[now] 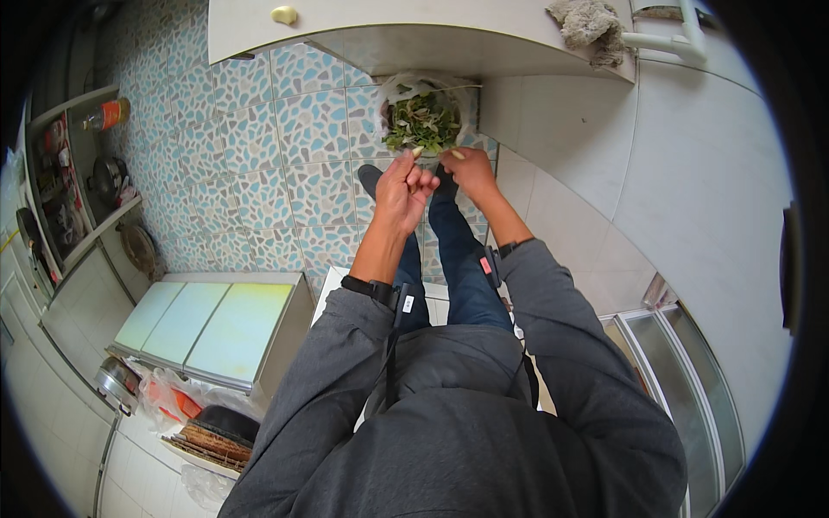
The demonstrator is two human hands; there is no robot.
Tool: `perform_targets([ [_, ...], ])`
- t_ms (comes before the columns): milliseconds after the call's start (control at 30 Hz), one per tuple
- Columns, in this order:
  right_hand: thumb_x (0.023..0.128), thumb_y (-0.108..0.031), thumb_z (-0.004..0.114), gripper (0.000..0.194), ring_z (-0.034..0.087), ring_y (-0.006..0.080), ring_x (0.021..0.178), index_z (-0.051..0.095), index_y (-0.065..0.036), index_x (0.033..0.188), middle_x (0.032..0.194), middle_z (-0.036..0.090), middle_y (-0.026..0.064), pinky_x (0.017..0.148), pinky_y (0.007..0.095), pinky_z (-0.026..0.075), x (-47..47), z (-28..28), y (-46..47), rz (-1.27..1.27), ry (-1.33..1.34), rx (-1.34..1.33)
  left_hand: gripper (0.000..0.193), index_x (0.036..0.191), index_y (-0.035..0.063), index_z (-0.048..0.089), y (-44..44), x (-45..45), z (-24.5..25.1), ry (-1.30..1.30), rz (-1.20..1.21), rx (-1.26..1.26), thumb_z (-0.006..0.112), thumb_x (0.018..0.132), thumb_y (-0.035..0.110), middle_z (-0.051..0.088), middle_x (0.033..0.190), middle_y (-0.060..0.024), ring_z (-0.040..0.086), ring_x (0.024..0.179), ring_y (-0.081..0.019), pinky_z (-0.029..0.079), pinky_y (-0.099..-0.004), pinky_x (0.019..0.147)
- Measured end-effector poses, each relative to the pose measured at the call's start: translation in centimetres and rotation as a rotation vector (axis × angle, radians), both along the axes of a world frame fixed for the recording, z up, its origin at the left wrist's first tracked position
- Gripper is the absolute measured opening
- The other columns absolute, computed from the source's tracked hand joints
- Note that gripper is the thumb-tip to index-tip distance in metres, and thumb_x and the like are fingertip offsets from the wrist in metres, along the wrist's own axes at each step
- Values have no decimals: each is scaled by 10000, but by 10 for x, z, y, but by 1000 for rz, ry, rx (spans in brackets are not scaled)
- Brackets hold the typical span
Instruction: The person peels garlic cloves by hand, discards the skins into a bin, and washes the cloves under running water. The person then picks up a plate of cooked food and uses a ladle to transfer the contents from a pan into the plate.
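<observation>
Between thumb and finger, my left hand (408,191) holds a small pale piece (418,151), perhaps a garlic clove. My right hand (471,169) pinches another pale piece (458,155), also clove-like, close beside it. Both hands are just at the near edge of a bin (467,120) lined with a whitish plastic bag, which stands on the floor against the cabinet side. Green leaves and stalks (421,122) fill it. A larger pale yellow piece (283,15) lies on the white surface at the top.
A grey rag (590,29) hangs over the right end of the white surface, near a white pipe (667,45). Shelves at the left hold a bottle (107,114) and pans. A low cabinet (207,330) stands at the lower left. My feet rest on the patterned floor behind the hands.
</observation>
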State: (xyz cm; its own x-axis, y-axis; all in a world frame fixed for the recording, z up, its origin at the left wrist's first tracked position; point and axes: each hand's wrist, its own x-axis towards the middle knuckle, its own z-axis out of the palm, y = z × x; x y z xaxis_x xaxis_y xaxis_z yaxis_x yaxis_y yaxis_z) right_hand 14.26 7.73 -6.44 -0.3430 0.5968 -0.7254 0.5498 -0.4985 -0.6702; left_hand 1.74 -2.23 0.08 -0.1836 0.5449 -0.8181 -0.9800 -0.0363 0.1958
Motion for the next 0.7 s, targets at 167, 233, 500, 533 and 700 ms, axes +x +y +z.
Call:
perform_targets([
  [167, 908, -166, 682, 197, 562, 99, 646, 733, 20, 946, 733, 654, 40, 596, 258, 446, 14, 61, -2, 112, 96, 185, 222, 936, 73, 520, 28, -1, 7, 91, -53, -39, 585, 1034, 261, 429, 640, 31, 552, 646, -132, 525, -320, 712],
  [233, 946, -244, 678, 252, 516, 66, 611, 723, 3, 934, 713, 614, 9, 524, 231, 391, 17, 78, 6, 10, 114, 36, 217, 943, 76, 526, 30, -5, 12, 258, -181, -129, 608, 1022, 261, 436, 644, 32, 545, 644, -123, 513, -309, 693],
  [500, 1027, -396, 545, 436, 418, 59, 534, 616, 9, 1171, 777, 501, -14, 428, 177, 293, 17, 106, 16, -363, 394, -656, 120, 981, 23, 696, 20, 7, 57, 879, -458, -32, 719, 938, 133, 525, 637, 71, 391, 560, -11, 296, -209, 505],
  [533, 1029, -388, 538, 422, 431, 60, 544, 621, 7, 1153, 774, 513, -8, 424, 177, 301, 17, 108, 15, -370, 491, -701, 105, 972, 23, 699, 17, 11, 65, 947, -479, -13, 729, 930, 115, 528, 646, 81, 392, 569, -1, 290, -204, 507],
  [700, 1049, -360, 510, 393, 480, 54, 595, 627, 2, 1147, 782, 554, 5, 415, 168, 317, 17, 123, 12, -322, 648, -772, 104, 991, 25, 708, 3, 26, 95, 1311, -645, -82, 739, 898, 60, 529, 634, 52, 447, 597, -17, 350, -212, 534],
])
